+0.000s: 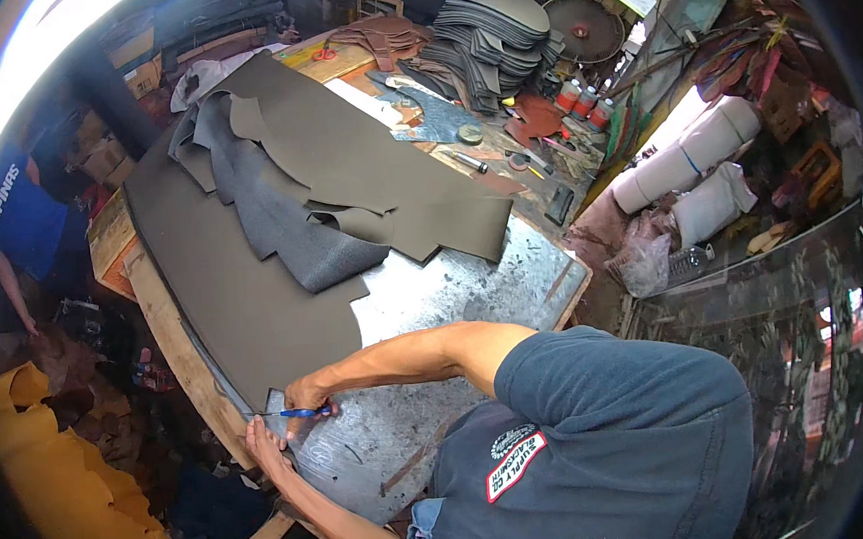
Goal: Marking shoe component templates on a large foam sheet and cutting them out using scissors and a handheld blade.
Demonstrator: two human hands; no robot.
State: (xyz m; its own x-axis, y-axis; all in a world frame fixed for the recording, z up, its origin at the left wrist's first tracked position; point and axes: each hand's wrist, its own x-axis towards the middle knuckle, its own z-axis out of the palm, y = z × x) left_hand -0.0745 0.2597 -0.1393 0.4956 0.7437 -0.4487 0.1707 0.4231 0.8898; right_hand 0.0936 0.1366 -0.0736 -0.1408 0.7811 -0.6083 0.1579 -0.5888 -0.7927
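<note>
A large grey-brown sheet (246, 310), leather-like, covers the left side of a metal-topped table (423, 300). At its near corner my right hand (306, 396) is closed around a slim blue-handled tool (302, 413). The tool's thin dark end points left along the sheet's edge; its exact kind is too small to tell. My left hand (268, 447) rests just below that tip at the table's edge, fingers stretched out and thumb apart. Farther back, a cut, folded piece of the same material (346, 156) lies over the sheet, its dark fuzzy underside partly turned up.
Stacked cut pieces (492, 43), a fan (585, 28), red-and-white bottles (584, 100) and small tools stand at the far end. White rolls (686, 155) lie to the right. Yellow material (64, 480) hangs at the left, where another person (23, 215) stands.
</note>
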